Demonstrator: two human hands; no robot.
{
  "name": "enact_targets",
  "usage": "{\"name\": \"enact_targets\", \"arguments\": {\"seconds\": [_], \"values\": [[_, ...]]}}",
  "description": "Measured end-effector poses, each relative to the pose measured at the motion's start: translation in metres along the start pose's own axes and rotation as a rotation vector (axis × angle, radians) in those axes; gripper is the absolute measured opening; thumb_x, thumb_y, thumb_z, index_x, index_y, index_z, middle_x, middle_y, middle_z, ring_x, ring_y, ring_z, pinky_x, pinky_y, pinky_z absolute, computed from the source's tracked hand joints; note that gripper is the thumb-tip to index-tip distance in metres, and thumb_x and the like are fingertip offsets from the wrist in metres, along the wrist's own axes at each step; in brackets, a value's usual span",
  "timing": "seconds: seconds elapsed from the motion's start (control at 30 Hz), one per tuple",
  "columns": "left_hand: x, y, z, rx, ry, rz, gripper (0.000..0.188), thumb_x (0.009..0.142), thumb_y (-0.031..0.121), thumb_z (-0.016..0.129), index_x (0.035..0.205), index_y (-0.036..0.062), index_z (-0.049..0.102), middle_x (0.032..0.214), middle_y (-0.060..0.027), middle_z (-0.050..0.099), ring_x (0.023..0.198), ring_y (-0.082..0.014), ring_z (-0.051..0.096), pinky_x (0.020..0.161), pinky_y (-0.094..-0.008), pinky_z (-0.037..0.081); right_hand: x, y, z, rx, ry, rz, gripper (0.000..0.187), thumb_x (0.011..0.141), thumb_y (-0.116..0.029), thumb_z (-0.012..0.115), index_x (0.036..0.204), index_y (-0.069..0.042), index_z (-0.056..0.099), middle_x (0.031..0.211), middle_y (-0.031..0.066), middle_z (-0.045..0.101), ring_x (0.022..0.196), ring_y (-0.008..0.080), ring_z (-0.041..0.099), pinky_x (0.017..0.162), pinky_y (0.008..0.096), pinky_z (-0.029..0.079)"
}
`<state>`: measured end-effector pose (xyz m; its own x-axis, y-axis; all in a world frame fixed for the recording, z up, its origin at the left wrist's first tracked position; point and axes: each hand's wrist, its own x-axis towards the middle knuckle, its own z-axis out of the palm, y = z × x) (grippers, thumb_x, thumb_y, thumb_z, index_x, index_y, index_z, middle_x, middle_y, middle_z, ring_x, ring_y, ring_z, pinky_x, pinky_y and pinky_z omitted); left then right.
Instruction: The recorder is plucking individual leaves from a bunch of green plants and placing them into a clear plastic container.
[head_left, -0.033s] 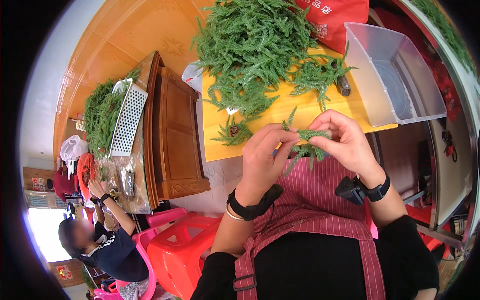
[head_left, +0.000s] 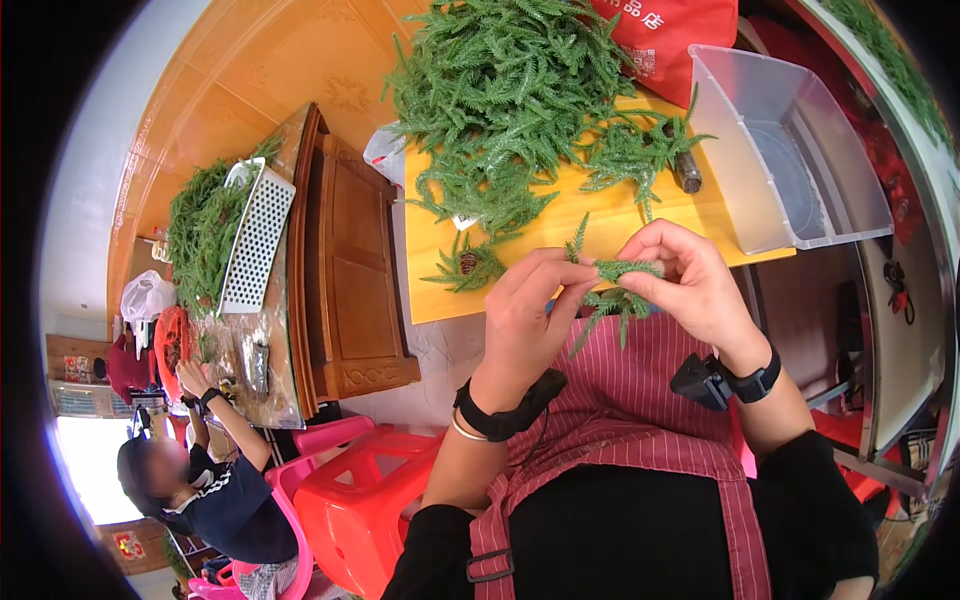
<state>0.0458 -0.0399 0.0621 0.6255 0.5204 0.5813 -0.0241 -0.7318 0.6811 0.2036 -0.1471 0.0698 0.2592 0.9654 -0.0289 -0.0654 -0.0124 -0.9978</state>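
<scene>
A small green sprig of feathery fern-like foliage sits at the centre of the frame, held between both hands above a red striped apron. The left hand pinches its left end with fingers closed on it; the right hand curls around the right end, fingers closed on the same sprig.

Just above the hands lies the yellow surface, its near edge running across the middle of the frame. A large heap of the same green foliage covers its upper part, and a small pine cone in a tuft lies near the left hand. A clear plastic tub stands at the upper right, a red bag at the top. The bare strip of surface lies between heap and edge.

At the left of the frame stands a brown wooden cabinet, beyond it another surface with greenery and a white perforated tray, where a seated person works at lower left. Red plastic stools stand below.
</scene>
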Motion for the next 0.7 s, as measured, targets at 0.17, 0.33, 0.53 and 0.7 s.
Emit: {"name": "enact_targets", "arguments": {"seconds": [0.17, 0.33, 0.53, 0.7], "values": [[0.002, 0.001, 0.000, 0.015, -0.013, 0.018, 0.015, 0.070, -0.005, 0.068, 0.081, 0.0027, 0.061, 0.082, -0.0088, 0.065, 0.077, -0.0223, 0.062, 0.068, -0.0292, 0.049, 0.003, 0.000, -0.004, 0.097, -0.030, 0.062, 0.015, 0.083, 0.000, 0.060, 0.095, -0.003, 0.053, 0.084, -0.0009, 0.058, 0.073, 0.0028, 0.054, 0.063, 0.0171, 0.043], [0.002, -0.004, 0.005, 0.010, 0.066, 0.022, 0.016, 0.072, -0.005, 0.066, 0.083, 0.0022, 0.058, 0.099, -0.0129, 0.063, 0.086, -0.0237, 0.062, 0.075, -0.0305, 0.049, 0.006, 0.000, 0.001, -0.004, 0.054, -0.108, 0.017, 0.085, -0.002, 0.057, 0.101, -0.004, 0.052, 0.091, -0.0005, 0.055, 0.072, 0.0022, 0.052, 0.061, 0.0168, 0.043], [-0.006, -0.006, 0.004, -0.225, -0.035, -0.151, 0.015, 0.073, -0.004, 0.066, 0.083, 0.0018, 0.056, 0.115, -0.0171, 0.055, 0.100, -0.0285, 0.058, 0.085, -0.0348, 0.047, 0.004, -0.012, 0.003, 0.089, 0.048, -0.004, 0.023, 0.088, -0.004, 0.052, 0.111, -0.004, 0.048, 0.097, 0.0028, 0.054, 0.083, 0.0074, 0.057, 0.064, 0.0194, 0.049], [0.002, -0.001, 0.003, -0.054, 0.005, 0.007, 0.014, 0.076, -0.004, 0.063, 0.085, 0.0020, 0.054, 0.120, -0.0181, 0.052, 0.107, -0.0293, 0.056, 0.089, -0.0363, 0.045, 0.002, -0.013, 0.007, 0.086, 0.008, 0.015, 0.021, 0.089, -0.004, 0.050, 0.110, -0.003, 0.050, 0.100, 0.0038, 0.054, 0.086, 0.0094, 0.058, 0.065, 0.0204, 0.050]]}}
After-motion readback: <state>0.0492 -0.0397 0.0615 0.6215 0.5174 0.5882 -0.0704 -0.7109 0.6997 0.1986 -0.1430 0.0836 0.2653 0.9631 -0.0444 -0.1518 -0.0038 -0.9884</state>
